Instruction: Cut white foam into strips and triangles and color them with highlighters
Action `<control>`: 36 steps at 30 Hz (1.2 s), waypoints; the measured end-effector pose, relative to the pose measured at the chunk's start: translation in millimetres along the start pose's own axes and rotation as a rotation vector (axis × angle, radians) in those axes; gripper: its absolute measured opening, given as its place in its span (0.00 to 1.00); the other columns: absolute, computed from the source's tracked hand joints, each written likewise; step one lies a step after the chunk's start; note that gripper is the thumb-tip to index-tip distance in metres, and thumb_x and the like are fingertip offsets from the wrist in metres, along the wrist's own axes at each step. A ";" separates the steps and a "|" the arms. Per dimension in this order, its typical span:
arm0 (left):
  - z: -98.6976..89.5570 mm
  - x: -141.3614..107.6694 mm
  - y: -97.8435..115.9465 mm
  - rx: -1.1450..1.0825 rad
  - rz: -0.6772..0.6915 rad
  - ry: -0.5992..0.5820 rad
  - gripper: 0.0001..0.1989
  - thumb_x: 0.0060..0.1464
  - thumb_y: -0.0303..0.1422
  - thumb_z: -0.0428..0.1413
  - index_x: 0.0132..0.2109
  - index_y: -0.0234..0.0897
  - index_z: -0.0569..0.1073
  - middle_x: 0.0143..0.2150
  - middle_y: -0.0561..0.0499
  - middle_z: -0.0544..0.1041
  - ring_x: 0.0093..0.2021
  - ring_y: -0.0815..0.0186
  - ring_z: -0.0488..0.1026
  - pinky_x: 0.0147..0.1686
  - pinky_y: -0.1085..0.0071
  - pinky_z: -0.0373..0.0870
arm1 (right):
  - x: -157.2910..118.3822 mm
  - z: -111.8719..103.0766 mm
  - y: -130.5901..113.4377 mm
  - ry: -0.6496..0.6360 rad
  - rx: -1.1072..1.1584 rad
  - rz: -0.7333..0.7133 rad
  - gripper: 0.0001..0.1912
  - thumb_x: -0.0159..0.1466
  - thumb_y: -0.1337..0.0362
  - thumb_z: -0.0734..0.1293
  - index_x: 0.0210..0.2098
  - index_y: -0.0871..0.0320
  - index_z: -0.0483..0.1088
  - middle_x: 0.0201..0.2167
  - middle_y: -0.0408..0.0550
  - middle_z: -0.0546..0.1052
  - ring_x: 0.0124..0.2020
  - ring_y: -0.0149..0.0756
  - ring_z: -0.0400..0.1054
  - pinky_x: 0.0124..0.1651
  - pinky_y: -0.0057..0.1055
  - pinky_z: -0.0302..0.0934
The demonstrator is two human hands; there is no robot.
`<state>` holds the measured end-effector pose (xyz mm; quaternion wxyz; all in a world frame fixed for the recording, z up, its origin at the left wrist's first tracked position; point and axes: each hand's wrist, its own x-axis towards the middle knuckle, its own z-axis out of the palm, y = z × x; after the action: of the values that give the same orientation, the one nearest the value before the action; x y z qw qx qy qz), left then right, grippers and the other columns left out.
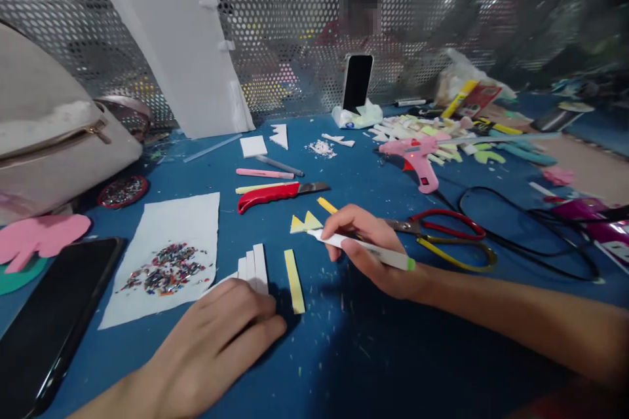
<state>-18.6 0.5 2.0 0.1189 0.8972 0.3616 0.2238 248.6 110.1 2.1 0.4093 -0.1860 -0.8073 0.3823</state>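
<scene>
My right hand [366, 242] is closed around a white marker with a green end [376, 251]. The marker's tip touches or almost touches a small yellow zigzag-cut piece [305, 222] on the table. My left hand [216, 334] rests palm down, fingers loosely bent and the thumb a little apart, partly covering several white strips [254, 266] fanned side by side. Its fingertips are partly hidden. To the right of those strips lies a single pale yellow strip [294, 281]. A red-handled knife [280, 194] lies beyond the yellow piece.
Red-and-yellow scissors [455, 226] and a pink glue gun [415, 154] with its black cord lie to the right. At left are a paper [204, 222] of glittery bits, a phone [54, 321] and a bag [54, 137]. Another phone [358, 82] stands by the perforated metal panel [289, 26].
</scene>
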 end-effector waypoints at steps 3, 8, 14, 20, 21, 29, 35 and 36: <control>-2.3 3.0 -2.6 -0.002 -0.012 0.048 0.18 0.68 0.21 0.45 0.54 0.43 0.71 0.46 0.49 0.77 0.44 0.64 0.74 0.45 0.69 0.70 | 0.5 -1.0 -2.1 -0.022 -0.008 -0.016 0.14 0.75 0.57 0.58 0.45 0.61 0.69 0.31 0.45 0.72 0.28 0.29 0.68 0.31 0.28 0.62; -7.7 12.2 -6.7 0.043 -0.114 0.135 0.17 0.67 0.20 0.46 0.52 0.44 0.72 0.48 0.50 0.75 0.47 0.65 0.72 0.46 0.70 0.69 | -0.4 -0.8 0.0 -0.026 0.002 -0.003 0.13 0.74 0.58 0.59 0.46 0.61 0.69 0.32 0.45 0.72 0.28 0.29 0.67 0.31 0.28 0.61; -18.1 20.1 -25.7 0.084 -0.226 0.149 0.16 0.68 0.22 0.44 0.45 0.43 0.73 0.47 0.50 0.74 0.45 0.65 0.73 0.43 0.71 0.69 | -1.6 -0.3 2.9 -0.035 0.016 0.023 0.10 0.73 0.61 0.59 0.46 0.61 0.68 0.32 0.44 0.72 0.29 0.29 0.67 0.32 0.28 0.62; -24.9 22.0 -39.3 0.042 -0.267 0.194 0.13 0.69 0.26 0.45 0.49 0.43 0.73 0.51 0.49 0.75 0.50 0.64 0.75 0.48 0.71 0.71 | -2.8 0.1 4.2 -0.039 0.020 0.065 0.09 0.72 0.62 0.61 0.44 0.60 0.69 0.31 0.43 0.72 0.28 0.28 0.69 0.32 0.26 0.62; -25.2 21.7 -40.8 0.039 -0.269 0.202 0.14 0.69 0.26 0.45 0.50 0.43 0.73 0.51 0.50 0.75 0.50 0.64 0.75 0.48 0.71 0.72 | -3.0 0.3 4.6 -0.038 0.017 0.072 0.08 0.72 0.62 0.61 0.44 0.60 0.69 0.31 0.42 0.72 0.28 0.28 0.69 0.32 0.26 0.62; -24.7 21.8 -47.2 0.039 -0.293 0.230 0.10 0.67 0.31 0.49 0.47 0.43 0.76 0.46 0.50 0.78 0.44 0.64 0.77 0.42 0.71 0.74 | -3.6 1.1 5.5 -0.040 0.039 0.108 0.07 0.71 0.64 0.61 0.44 0.59 0.69 0.31 0.41 0.72 0.28 0.27 0.70 0.33 0.25 0.63; -33.7 23.6 -33.0 0.037 -0.353 0.281 0.09 0.66 0.33 0.51 0.47 0.45 0.76 0.43 0.52 0.79 0.40 0.65 0.77 0.38 0.72 0.73 | -3.4 2.0 6.4 -0.040 0.062 0.136 0.07 0.71 0.63 0.62 0.44 0.59 0.69 0.29 0.41 0.74 0.29 0.27 0.70 0.33 0.24 0.64; -34.8 23.6 -30.5 0.030 -0.366 0.285 0.09 0.66 0.34 0.52 0.47 0.45 0.76 0.44 0.53 0.79 0.40 0.65 0.78 0.37 0.73 0.73 | -3.0 2.5 6.6 -0.047 0.084 0.153 0.07 0.71 0.63 0.61 0.44 0.59 0.69 0.29 0.41 0.74 0.29 0.27 0.71 0.33 0.24 0.65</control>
<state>-38.7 40.5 28.4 0.0918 0.7778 0.5346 0.3175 248.4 111.3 -5.4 0.3672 -0.2206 -0.7835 0.4502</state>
